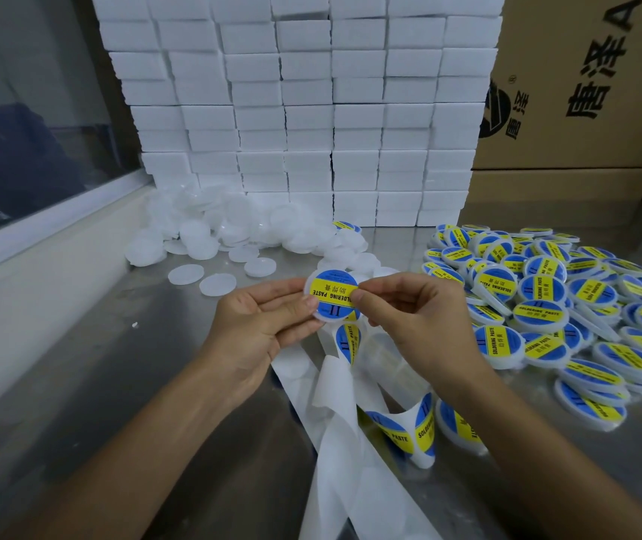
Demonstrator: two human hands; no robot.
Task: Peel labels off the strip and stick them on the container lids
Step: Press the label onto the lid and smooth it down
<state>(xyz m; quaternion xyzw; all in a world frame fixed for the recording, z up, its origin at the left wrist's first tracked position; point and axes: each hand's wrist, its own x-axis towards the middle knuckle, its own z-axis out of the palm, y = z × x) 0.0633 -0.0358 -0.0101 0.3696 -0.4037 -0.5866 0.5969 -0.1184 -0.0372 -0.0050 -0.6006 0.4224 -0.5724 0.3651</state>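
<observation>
Both forearms reach in from below, meeting mid-counter. The left hand (263, 319) cradles a white lid (331, 296) from the left, fingers curled on its rim; the right hand (418, 311) pinches the blue-yellow label (334, 293) onto its right edge. The label strip (344, 387) trails beneath the hands. Labelled lids (568, 317) crowd the right; bare steel counter (109, 368) lies open left

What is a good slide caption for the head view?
Both hands press a soldering-paste label onto a white lid, labelled lids piled right.
</observation>
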